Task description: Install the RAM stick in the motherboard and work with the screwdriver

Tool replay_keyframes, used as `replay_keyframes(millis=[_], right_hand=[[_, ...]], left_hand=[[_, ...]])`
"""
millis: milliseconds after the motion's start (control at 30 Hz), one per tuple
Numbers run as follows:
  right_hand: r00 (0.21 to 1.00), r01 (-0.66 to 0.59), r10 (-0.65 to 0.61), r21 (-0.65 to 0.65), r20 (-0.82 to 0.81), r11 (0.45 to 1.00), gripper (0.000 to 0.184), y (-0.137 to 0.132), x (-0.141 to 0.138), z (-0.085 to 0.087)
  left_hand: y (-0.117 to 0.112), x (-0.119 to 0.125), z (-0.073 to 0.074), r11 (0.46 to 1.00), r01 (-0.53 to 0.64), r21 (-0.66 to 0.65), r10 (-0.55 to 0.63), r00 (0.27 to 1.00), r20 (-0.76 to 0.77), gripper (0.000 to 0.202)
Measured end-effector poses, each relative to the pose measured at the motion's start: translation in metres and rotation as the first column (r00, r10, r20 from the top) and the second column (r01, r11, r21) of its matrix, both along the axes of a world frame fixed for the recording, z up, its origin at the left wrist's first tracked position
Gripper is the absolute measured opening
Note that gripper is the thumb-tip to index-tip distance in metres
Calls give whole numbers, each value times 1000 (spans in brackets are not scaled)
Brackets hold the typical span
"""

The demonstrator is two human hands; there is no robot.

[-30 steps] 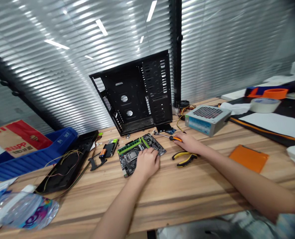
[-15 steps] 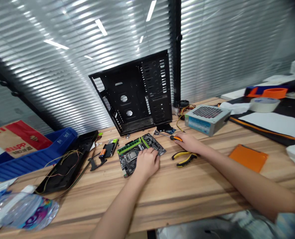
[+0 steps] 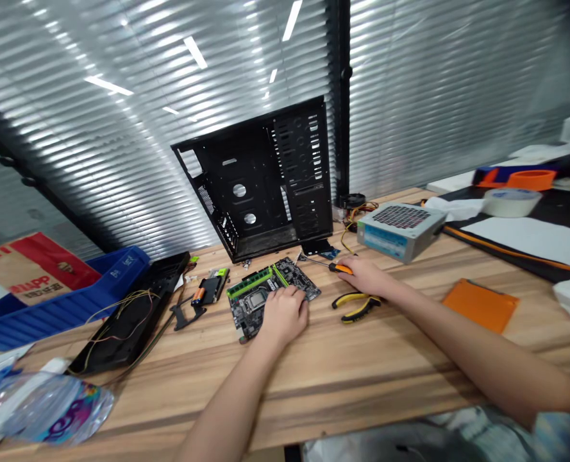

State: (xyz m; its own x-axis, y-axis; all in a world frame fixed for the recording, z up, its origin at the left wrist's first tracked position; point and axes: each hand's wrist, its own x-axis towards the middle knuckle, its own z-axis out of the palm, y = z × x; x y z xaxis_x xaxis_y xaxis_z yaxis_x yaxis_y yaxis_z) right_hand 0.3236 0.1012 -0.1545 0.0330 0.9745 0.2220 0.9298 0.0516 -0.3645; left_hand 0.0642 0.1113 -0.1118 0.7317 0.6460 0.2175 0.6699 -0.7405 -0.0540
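Observation:
A motherboard with a green memory slot and a bare processor lies flat on the wooden table. Over its front edge rests my left hand, fingers bent down onto the board; the fingertips are partly hidden. Beyond the board's right side, my right hand is closed around the orange and black handle of a screwdriver. Its shaft points left, toward the board's far right corner. Yellow and black pliers lie just below my right wrist, with part of them under it.
An open black computer case stands behind the board. To the right are a power supply and an orange panel. On the left are a blue bin, a black front panel with loose wires and a plastic bottle.

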Motion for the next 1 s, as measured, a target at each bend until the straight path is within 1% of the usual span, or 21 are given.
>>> replay_keyframes(millis=[433,567,733,900,1000], right_hand=[[999,-24,24,14,-44,1000,26,0,2,-2],[999,-30,31,23,-33,999,26,1,3,-3],[1000,-21,21,5,-15,1000,27,1,4,-4],[1000,-15,15,7,9,1000,31,0,3,-1],[1000,1,-1,-11,21,1000,33,-2,2,1]], left_hand=[[0,1,-1,1000,-11,-6,11,1000,-20,21],[0,1,-1,1000,-15,-19,14,999,-29,21],[0,1,0,999,-30,-20,30,999,-15,21],[0,0,-2,999,-32,-23,32,999,2,28],[0,-1,-5,997,-72,-1,72,997,-7,34]])
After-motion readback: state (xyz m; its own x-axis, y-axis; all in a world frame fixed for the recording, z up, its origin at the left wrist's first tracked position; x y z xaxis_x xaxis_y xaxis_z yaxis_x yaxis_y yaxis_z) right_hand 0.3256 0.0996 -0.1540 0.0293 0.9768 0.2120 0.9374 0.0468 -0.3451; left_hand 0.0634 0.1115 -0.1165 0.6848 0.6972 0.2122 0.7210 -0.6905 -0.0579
